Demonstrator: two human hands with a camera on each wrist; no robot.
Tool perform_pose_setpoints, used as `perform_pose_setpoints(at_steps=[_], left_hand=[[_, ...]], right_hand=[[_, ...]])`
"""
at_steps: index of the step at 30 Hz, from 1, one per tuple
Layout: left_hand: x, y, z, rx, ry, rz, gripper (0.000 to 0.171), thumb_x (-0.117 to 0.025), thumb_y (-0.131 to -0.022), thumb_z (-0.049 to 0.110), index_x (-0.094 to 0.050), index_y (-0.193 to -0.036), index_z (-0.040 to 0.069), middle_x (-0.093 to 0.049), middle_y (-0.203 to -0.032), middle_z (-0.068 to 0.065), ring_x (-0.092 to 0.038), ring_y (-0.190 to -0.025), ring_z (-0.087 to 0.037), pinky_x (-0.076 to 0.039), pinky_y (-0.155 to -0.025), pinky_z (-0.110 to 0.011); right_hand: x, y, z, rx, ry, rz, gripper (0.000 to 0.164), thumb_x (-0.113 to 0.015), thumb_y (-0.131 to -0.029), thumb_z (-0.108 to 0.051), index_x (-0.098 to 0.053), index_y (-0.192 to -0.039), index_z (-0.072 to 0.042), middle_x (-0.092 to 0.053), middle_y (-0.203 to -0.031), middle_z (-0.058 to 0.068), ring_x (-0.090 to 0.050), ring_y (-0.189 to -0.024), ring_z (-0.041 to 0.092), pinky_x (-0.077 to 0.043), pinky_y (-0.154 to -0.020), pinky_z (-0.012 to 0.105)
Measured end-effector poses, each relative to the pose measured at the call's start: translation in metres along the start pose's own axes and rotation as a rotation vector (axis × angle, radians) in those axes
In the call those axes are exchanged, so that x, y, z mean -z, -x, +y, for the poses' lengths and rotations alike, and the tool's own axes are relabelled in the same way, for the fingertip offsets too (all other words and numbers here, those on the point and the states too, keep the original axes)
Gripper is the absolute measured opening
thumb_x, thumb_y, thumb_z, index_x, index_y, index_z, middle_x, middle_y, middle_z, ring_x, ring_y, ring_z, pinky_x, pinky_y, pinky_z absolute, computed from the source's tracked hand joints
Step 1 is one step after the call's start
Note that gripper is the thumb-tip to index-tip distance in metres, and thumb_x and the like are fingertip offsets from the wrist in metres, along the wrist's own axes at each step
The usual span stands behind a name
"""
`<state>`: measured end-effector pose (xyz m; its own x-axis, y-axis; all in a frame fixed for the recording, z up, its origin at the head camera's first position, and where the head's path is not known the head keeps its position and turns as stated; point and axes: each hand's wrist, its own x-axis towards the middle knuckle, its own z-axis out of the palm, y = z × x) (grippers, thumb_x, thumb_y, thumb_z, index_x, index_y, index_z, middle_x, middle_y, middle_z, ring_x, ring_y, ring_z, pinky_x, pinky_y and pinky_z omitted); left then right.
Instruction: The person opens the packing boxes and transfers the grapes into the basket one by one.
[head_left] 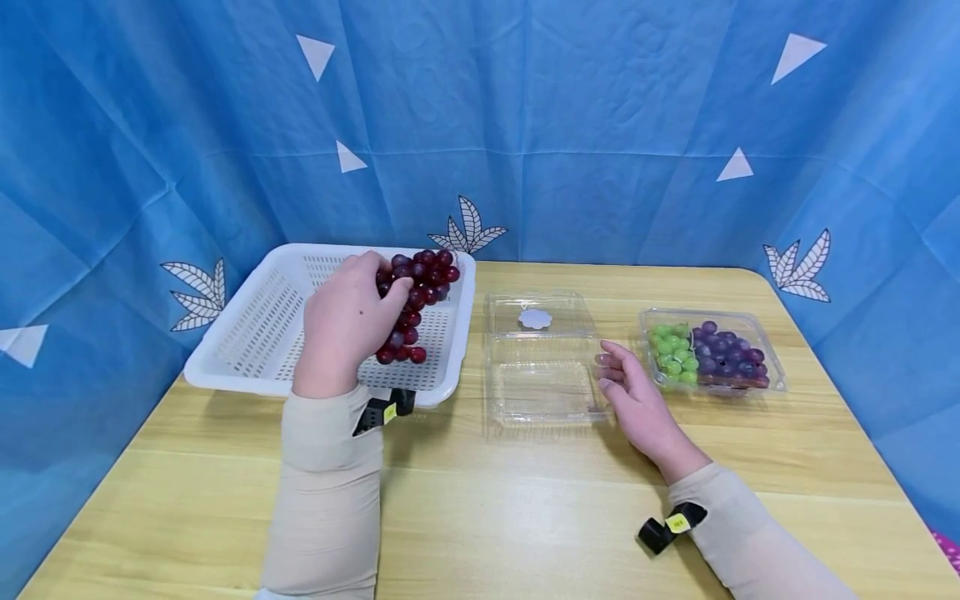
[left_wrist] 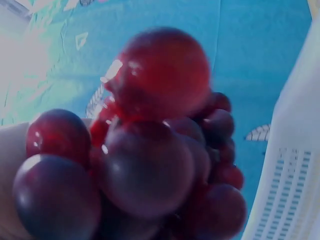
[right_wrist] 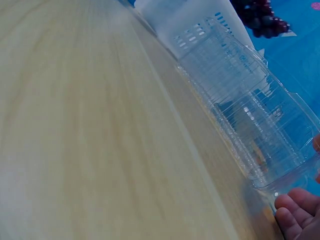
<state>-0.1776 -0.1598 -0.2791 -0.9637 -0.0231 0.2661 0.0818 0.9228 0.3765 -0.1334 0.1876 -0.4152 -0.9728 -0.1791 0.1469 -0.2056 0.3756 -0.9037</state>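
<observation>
A bunch of dark red grapes (head_left: 420,287) hangs from my left hand (head_left: 348,317), which grips it over the right part of the white basket (head_left: 247,333). Close up, the grapes (left_wrist: 150,165) fill much of the left wrist view and hide most of the hand. To the right lies a clear plastic clamshell box (head_left: 543,392) with its lid folded back and a white label on the lid. My right hand (head_left: 637,404) is at the box's right edge, fingers loosely bent, with nothing in its grasp. In the right wrist view its fingertips (right_wrist: 295,205) are right by the box's end.
A second clear box (head_left: 776,379) on the right holds green grapes (head_left: 672,354) and purple grapes (head_left: 727,354). All stand on a light wooden table (head_left: 525,508). A blue curtain (head_left: 570,125) hangs close behind and at the sides.
</observation>
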Motion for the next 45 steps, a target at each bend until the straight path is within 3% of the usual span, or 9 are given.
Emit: perform_pose_setpoints(at_steps=[3,9,14,19,26,35,37,45], left_hand=[[0.0,-0.002,-0.01,0.019,0.003,-0.05,0.038,-0.05,-0.092,0.046,-0.057,-0.103,0.01,-0.056,-0.096,-0.008,-0.055,-0.084,-0.027,-0.044,-0.067,-0.047],[-0.001,-0.004,-0.028,0.096,0.019,-0.189,0.036,-0.049,-0.093,0.044,-0.055,-0.1,0.009,-0.058,-0.088,-0.009,-0.053,-0.079,-0.027,-0.043,-0.062,-0.04],[-0.007,-0.007,-0.034,0.122,0.013,-0.267,0.038,-0.049,-0.093,0.046,-0.053,-0.102,0.009,-0.06,-0.087,-0.01,-0.054,-0.079,-0.027,-0.041,-0.062,-0.038],[-0.014,-0.01,-0.03,0.13,0.036,-0.253,0.037,-0.05,-0.094,0.042,-0.051,-0.11,0.009,-0.06,-0.097,-0.012,-0.054,-0.082,-0.029,-0.043,-0.068,-0.041],[-0.021,-0.014,-0.021,0.089,0.089,-0.278,0.038,-0.051,-0.095,0.039,-0.049,-0.12,0.011,-0.058,-0.105,-0.009,-0.053,-0.082,-0.028,-0.043,-0.07,-0.042],[-0.02,-0.013,-0.012,0.038,0.079,-0.288,0.05,-0.05,-0.092,0.047,-0.05,-0.127,0.011,-0.057,-0.121,-0.011,-0.053,-0.1,-0.028,-0.043,-0.086,-0.048],[-0.02,-0.012,-0.008,0.007,0.068,-0.285,0.05,-0.05,-0.092,0.048,-0.05,-0.126,0.011,-0.057,-0.121,-0.01,-0.053,-0.103,-0.027,-0.043,-0.088,-0.049],[-0.025,-0.005,0.011,-0.09,0.057,-0.3,0.036,-0.054,-0.09,0.048,-0.056,-0.11,0.018,-0.058,-0.097,-0.002,-0.053,-0.086,-0.022,-0.045,-0.074,-0.04]], right_hand=[[0.0,-0.001,0.005,0.002,-0.005,-0.001,0.05,-0.043,-0.096,0.0,-0.027,-0.143,0.002,-0.041,-0.131,0.027,-0.044,-0.117,0.04,-0.039,-0.089,0.017],[0.0,-0.006,0.029,0.006,-0.016,0.003,0.053,-0.045,-0.096,-0.004,-0.027,-0.146,-0.01,-0.042,-0.133,0.02,-0.046,-0.118,0.034,-0.04,-0.09,0.018],[0.0,-0.007,0.033,0.012,-0.011,0.006,0.053,-0.045,-0.096,-0.007,-0.027,-0.146,-0.013,-0.043,-0.133,0.018,-0.046,-0.117,0.031,-0.041,-0.091,0.02],[0.0,-0.007,0.03,0.013,-0.011,0.004,0.052,-0.045,-0.096,-0.007,-0.027,-0.145,-0.011,-0.043,-0.132,0.019,-0.046,-0.117,0.032,-0.041,-0.091,0.02],[0.0,-0.007,0.03,0.016,-0.008,0.009,0.052,-0.043,-0.096,-0.006,-0.027,-0.145,-0.009,-0.043,-0.132,0.019,-0.046,-0.117,0.033,-0.041,-0.09,0.019],[-0.001,-0.006,0.028,0.017,-0.01,0.013,0.052,-0.044,-0.096,-0.005,-0.027,-0.145,-0.008,-0.043,-0.132,0.019,-0.047,-0.117,0.032,-0.041,-0.09,0.019],[-0.001,-0.006,0.029,0.021,-0.012,0.012,0.052,-0.044,-0.096,-0.005,-0.027,-0.145,-0.008,-0.043,-0.132,0.02,-0.047,-0.116,0.033,-0.041,-0.09,0.019],[-0.001,-0.007,0.031,0.02,-0.026,0.015,0.053,-0.044,-0.096,-0.005,-0.026,-0.145,-0.008,-0.042,-0.132,0.019,-0.046,-0.117,0.033,-0.041,-0.091,0.019]])
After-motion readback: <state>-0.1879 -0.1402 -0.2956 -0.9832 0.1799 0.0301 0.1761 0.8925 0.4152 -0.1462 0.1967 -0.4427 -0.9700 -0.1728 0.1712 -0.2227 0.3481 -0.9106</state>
